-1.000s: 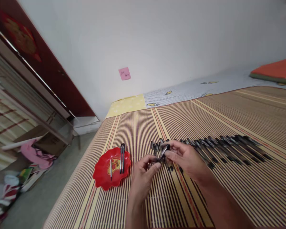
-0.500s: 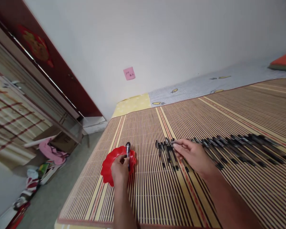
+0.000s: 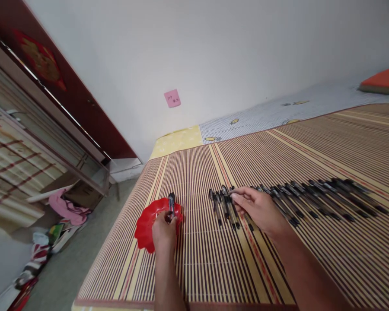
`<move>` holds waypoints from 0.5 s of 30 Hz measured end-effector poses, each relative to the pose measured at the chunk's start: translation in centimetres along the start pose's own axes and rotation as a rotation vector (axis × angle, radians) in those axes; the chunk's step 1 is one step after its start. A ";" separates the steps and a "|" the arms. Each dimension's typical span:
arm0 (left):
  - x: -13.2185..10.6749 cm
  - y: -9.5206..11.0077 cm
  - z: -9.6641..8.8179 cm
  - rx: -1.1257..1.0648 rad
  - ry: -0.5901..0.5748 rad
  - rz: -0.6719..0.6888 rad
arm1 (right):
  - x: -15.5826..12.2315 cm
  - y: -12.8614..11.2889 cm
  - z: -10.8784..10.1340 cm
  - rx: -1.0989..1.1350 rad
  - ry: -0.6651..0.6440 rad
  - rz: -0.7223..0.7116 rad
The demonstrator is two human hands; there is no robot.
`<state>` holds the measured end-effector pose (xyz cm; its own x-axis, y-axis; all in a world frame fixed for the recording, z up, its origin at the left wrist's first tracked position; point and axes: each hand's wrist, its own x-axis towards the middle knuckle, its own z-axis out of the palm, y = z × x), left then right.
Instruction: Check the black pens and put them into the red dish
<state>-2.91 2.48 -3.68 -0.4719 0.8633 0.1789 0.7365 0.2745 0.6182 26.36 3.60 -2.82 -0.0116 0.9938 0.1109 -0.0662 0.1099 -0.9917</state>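
Wall and door: a pale wall (image 3: 233, 56) carries a pink note (image 3: 172, 98) with handwriting; at the left, a dark red door (image 3: 81, 103) bears a red-and-gold decoration (image 3: 41, 59).
Striped mat: a brown-and-cream mat (image 3: 201, 285) covers the working area; a yellow cloth (image 3: 176, 140) and a patterned blue-grey sheet (image 3: 262, 115) show along its far edge, with an orange item (image 3: 382, 80) at the far right.
Red dish: a scalloped dish (image 3: 143, 235) rests on the left part of the mat, partly covered by the left hand (image 3: 164, 231).
Pen at the dish: a dark-capped pen (image 3: 171, 202) lies across the far right rim, its cap end projecting beyond the dish and its lower part hidden behind the hand.
Left fingers: bent, thumb and forefinger close together beside the pen; whether they grip it cannot be told.
Small pen group: several dark pens (image 3: 218, 206) lie side by side between the two hands, caps away from the person.
Right fingers: the right hand (image 3: 259, 209) reaches to the right end of this group, thumb and forefinger nearly meeting at the cap ends; a firm hold cannot be made out.
Long pen row: many similar pens (image 3: 314, 201) lie slantwise, closely packed, right of the right hand.
Floor: a pink cloth (image 3: 63, 207) lies near a cardboard box (image 3: 82, 194).
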 end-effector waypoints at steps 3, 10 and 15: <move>0.0 0.1 0.0 0.008 0.006 0.011 | 0.0 -0.1 0.1 -0.001 0.004 -0.006; 0.2 -0.4 0.1 -0.011 0.083 0.008 | 0.1 0.3 0.0 0.004 0.000 0.003; -0.1 -0.4 -0.1 -0.034 0.115 0.043 | 0.1 0.4 -0.2 -0.012 0.002 0.007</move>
<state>-3.18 2.20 -3.87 -0.4943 0.8191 0.2909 0.7414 0.2226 0.6331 26.56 3.79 -3.25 -0.0102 0.9945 0.1040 -0.0545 0.1033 -0.9932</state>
